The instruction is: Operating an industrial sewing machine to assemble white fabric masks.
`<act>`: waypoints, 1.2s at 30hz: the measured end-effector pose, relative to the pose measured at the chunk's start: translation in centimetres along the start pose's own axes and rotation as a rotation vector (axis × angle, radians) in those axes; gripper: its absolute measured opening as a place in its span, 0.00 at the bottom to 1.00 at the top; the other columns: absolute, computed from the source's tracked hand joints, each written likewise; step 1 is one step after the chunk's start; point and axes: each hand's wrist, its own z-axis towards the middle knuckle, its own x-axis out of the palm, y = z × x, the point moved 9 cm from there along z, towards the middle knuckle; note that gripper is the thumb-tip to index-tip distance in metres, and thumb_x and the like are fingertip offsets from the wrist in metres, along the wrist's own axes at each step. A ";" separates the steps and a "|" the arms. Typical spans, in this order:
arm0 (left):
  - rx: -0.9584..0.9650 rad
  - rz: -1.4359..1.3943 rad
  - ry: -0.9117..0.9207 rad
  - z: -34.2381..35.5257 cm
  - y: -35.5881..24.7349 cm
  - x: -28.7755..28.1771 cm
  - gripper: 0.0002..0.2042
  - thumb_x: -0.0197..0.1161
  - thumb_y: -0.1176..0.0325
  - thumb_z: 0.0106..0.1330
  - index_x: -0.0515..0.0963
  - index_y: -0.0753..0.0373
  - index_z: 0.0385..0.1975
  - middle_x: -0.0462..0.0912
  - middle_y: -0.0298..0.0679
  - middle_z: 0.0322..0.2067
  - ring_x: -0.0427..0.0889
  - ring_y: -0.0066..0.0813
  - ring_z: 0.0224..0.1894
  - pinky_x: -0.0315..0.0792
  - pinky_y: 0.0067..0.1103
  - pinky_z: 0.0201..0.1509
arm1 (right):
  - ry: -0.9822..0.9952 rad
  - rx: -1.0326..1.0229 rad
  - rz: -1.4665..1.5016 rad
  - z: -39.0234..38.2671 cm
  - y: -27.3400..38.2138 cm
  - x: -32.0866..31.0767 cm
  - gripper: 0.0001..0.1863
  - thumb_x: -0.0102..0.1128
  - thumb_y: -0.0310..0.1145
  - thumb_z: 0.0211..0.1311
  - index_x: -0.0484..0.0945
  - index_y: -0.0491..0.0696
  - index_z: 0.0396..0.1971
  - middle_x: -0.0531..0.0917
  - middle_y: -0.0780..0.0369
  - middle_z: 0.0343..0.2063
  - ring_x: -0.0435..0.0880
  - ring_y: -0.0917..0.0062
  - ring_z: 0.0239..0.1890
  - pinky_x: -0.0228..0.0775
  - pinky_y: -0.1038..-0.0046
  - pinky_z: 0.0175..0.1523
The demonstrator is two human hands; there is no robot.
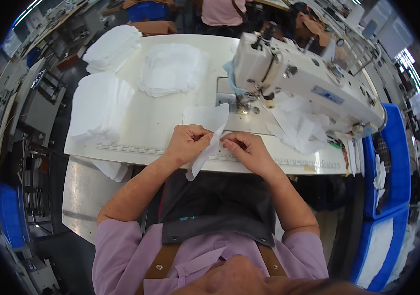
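Between my two hands is a thin white fabric piece (218, 119), upright and bent, its lower end hanging over the table's front edge. My left hand (188, 143) pinches it from the left, with the fingers curled. On its other side, my right hand (246, 150) has thumb and forefinger pressed together at the fabric's edge. Just beyond them stands a white sewing machine (288, 73), its needle and presser foot area (243, 104) to the upper right of the fabric. Loose white fabric pieces (298, 125) lie in a heap below the machine's arm.
Stacks of white fabric (99, 108) (173, 68) (114, 46) sit on the left and back of the white table (146, 115). A ruler strip (136, 149) runs along its front edge. Blue bins (399, 162) stand at the right. Another person (222, 12) is beyond the table.
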 end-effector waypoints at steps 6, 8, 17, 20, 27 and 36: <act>0.155 0.074 -0.063 -0.6 -0.8 3.7 0.08 0.67 0.74 0.66 0.89 0.69 0.39 0.88 0.37 0.29 0.81 0.17 0.30 0.74 0.18 0.35 | -0.087 0.069 0.120 -3.1 -1.2 -1.0 0.13 0.68 0.36 0.69 0.87 0.40 0.42 0.86 0.61 0.29 0.77 0.82 0.27 0.71 0.76 0.35; 0.171 0.145 -0.074 -0.8 -1.0 4.0 0.08 0.66 0.74 0.66 0.89 0.68 0.40 0.88 0.37 0.29 0.81 0.18 0.29 0.74 0.18 0.34 | -0.114 -0.006 0.046 -3.3 -0.1 -1.2 0.10 0.69 0.33 0.67 0.86 0.40 0.37 0.84 0.62 0.27 0.77 0.82 0.26 0.71 0.77 0.34; 0.247 0.480 0.036 -0.7 -3.0 6.3 0.19 0.73 0.65 0.64 0.85 0.64 0.53 0.87 0.40 0.51 0.86 0.29 0.42 0.79 0.24 0.46 | -0.126 -0.097 -0.214 -5.6 1.1 -4.0 0.03 0.67 0.27 0.61 0.83 0.43 0.32 0.82 0.60 0.25 0.81 0.69 0.26 0.72 0.69 0.37; 0.444 0.826 0.045 -1.2 -4.5 7.8 0.29 0.76 0.58 0.60 0.81 0.61 0.61 0.79 0.39 0.62 0.85 0.38 0.51 0.78 0.31 0.57 | -0.155 -0.096 -0.370 -6.6 1.5 -5.6 0.02 0.68 0.26 0.60 0.84 0.45 0.31 0.83 0.59 0.26 0.82 0.64 0.27 0.71 0.64 0.40; 0.381 0.985 0.101 -0.8 -5.0 6.2 0.33 0.77 0.52 0.56 0.81 0.60 0.61 0.78 0.39 0.64 0.82 0.43 0.55 0.74 0.37 0.62 | -0.537 -0.129 -0.836 -6.7 1.2 -13.6 0.10 0.74 0.33 0.58 0.85 0.46 0.37 0.86 0.59 0.34 0.84 0.62 0.38 0.72 0.61 0.44; 0.517 0.937 0.065 -1.2 -6.1 6.9 0.30 0.78 0.54 0.55 0.82 0.59 0.58 0.83 0.37 0.59 0.82 0.38 0.54 0.72 0.32 0.52 | -0.489 0.007 -1.020 -3.8 -1.4 -16.2 0.18 0.77 0.35 0.53 0.86 0.41 0.42 0.88 0.55 0.36 0.86 0.61 0.40 0.75 0.60 0.45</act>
